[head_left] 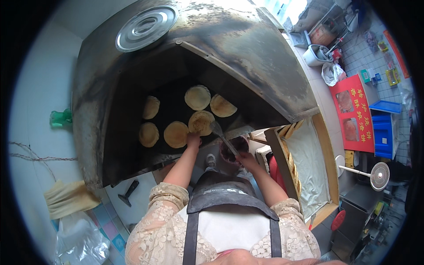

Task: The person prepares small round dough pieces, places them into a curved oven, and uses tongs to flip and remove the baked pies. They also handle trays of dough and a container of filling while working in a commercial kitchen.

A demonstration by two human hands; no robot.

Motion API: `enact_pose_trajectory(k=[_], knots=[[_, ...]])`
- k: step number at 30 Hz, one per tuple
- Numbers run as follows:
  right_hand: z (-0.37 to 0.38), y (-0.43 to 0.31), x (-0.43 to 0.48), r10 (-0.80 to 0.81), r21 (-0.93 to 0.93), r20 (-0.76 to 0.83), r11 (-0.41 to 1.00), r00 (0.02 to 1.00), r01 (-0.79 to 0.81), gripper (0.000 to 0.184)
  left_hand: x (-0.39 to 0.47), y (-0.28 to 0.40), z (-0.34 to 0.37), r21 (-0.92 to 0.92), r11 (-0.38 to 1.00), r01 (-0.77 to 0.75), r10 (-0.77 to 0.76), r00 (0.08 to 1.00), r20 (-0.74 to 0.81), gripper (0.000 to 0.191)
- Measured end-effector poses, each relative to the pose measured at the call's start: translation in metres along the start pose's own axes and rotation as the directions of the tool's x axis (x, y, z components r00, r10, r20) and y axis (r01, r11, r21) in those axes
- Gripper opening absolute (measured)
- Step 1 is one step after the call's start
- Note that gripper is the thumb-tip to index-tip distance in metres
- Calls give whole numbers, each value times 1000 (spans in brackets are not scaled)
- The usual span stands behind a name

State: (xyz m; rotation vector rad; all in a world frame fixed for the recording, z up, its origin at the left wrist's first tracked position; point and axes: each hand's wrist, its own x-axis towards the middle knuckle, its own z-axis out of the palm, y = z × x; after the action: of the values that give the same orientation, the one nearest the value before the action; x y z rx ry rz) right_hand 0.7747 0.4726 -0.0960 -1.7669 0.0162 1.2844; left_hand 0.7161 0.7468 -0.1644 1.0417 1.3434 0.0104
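Several round flatbreads lie on the dark baking surface inside a large metal oven. My right hand (245,159) grips the handle of a metal spatula (228,143), whose blade meets the right edge of a browned flatbread (200,122). My left hand (193,140) is at that bread's lower edge, beside a paler flatbread (176,134); its fingertips are hard to make out, so whether it pinches the bread cannot be told. Behind these lie a flatbread with a crimped rim (197,97) and another (223,106). Two more, one upper (151,107) and one lower (148,134), are at the left.
The oven's metal hood (258,63) overhangs the opening, with a round metal lid (146,29) on top. Right of me stands a wooden tray (326,159) with a cloth and breads along its side. A round tub (234,149) is below the spatula. A scraper (128,193) lies at left.
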Motion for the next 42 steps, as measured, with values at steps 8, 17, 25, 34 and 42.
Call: enact_pose_trajectory(k=[8, 17, 25, 34, 42], knots=[[6, 38, -53, 101, 40, 20, 994, 995, -102, 29, -1, 17, -9, 839, 255, -481, 747, 649, 145, 45], [29, -23, 37, 48, 369, 29, 928, 998, -55, 22, -17, 59, -23, 741, -53, -669, 800, 416, 433, 46], [-39, -50, 17, -111, -225, 161, 963, 981, 147, 19, -76, -17, -51, 726, 212, -654, 836, 506, 212, 35], [-97, -12, 5, 32, -39, -192, 998, 981, -40, 19, -50, -3, -51, 765, 239, -598, 834, 530, 154, 32], [-61, 0, -31, 16, -66, -232, 997, 973, -32, 18, -10, 2, -96, 896, 295, -331, 752, 659, -4, 32]])
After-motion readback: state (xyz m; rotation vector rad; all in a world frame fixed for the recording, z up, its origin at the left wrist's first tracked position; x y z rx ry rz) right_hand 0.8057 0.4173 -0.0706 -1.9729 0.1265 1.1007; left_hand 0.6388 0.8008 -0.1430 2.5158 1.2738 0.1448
